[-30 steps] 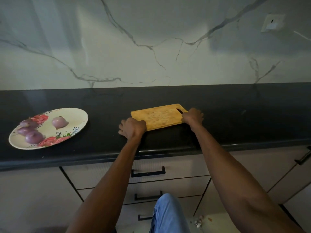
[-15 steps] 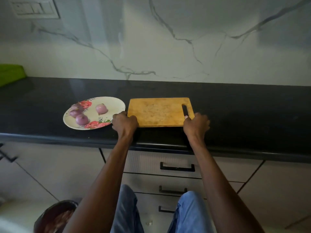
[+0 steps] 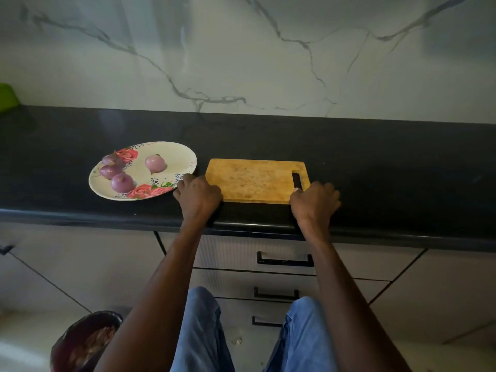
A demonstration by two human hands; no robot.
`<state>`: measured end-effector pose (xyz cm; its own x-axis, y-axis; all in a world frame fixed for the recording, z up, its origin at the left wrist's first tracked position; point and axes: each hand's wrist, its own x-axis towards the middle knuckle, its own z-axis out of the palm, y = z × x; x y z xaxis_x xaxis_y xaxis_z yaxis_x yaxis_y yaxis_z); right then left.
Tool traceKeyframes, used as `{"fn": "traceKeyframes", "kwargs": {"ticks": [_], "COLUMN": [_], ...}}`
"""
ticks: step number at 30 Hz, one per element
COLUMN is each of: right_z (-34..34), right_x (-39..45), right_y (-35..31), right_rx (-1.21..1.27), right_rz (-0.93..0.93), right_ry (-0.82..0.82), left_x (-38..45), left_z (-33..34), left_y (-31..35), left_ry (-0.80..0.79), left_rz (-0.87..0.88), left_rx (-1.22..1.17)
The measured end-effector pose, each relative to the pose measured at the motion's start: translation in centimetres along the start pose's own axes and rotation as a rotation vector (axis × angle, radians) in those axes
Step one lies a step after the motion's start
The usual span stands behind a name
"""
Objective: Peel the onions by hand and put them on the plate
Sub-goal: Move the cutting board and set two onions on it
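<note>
Left end of counter (image 3: 53, 146): bare behind the plate (image 3: 185, 154).
Middle: cutting board (image 3: 252, 181) just beside the plate, only a narrow gap.
Right end: open black surface.

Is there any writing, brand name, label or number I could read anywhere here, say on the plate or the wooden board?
None can be read.
The oval flowered plate bears only red roses and dark specks.
The bare rectangular wooden cutting board carries only stains.
</note>
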<state>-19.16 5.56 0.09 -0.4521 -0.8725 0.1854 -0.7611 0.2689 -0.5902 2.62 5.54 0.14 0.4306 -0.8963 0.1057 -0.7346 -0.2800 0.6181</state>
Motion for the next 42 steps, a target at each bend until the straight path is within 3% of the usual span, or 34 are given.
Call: {"fn": "traceKeyframes", "kwargs": {"ticks": [5, 9, 13, 17, 20, 25, 29, 35, 39, 42], "right_z": [-0.2, 0.3, 2.0, 4.9, 7.8, 11.3, 13.5, 15.1, 13.3, 10.6], "right_x": [-0.6, -1.9, -3.9, -6.3, -6.9, -6.1, -5.6, -5.7, -5.8, -5.2], "right_y": [0.1, -1.2, -6.0, -12.5, -17.0, -22.4, -24.4, -23.9, -22.6, -19.8], "right_rx": [0.094, 0.293, 0.558, 0.604, 0.501, 0.173, 0.015, 0.218, 0.481, 0.698], "right_rz": [-0.005, -0.152, -0.379, -0.556, -0.648, -0.783, -0.808, -0.835, -0.727, -0.592], "right_ry": [0.058, 0.154, -0.008, -0.238, -0.361, -0.448, -0.551, -0.521, -0.508, -0.503], "left_x": [-0.6, -1.9, -2.8, -1.1, 0.8, 3.4, 4.0, 4.1, 3.6, 3.7], "left_z": [0.4, 0.0, -2.6, -6.7, -10.0, -12.5, -12.1, -11.5, -10.9, -9.9], "left_y": [0.0, -0.3, -2.7, -8.8, -12.5, -14.9, -15.0, -14.4, -14.2, -12.6], "left_ry": [0.056, 0.190, 0.415, 0.605, 0.548, 0.226, 0.134, 0.200, 0.305, 0.367], "left_rz": [0.038, 0.140, 0.166, 0.072, 0.009, 0.031, 0.038, 0.044, 0.080, 0.206], "left_rx": [-0.024, -0.380, -0.523, -0.506, -0.353, -0.038, 0.029, -0.028, -0.132, -0.273]}}
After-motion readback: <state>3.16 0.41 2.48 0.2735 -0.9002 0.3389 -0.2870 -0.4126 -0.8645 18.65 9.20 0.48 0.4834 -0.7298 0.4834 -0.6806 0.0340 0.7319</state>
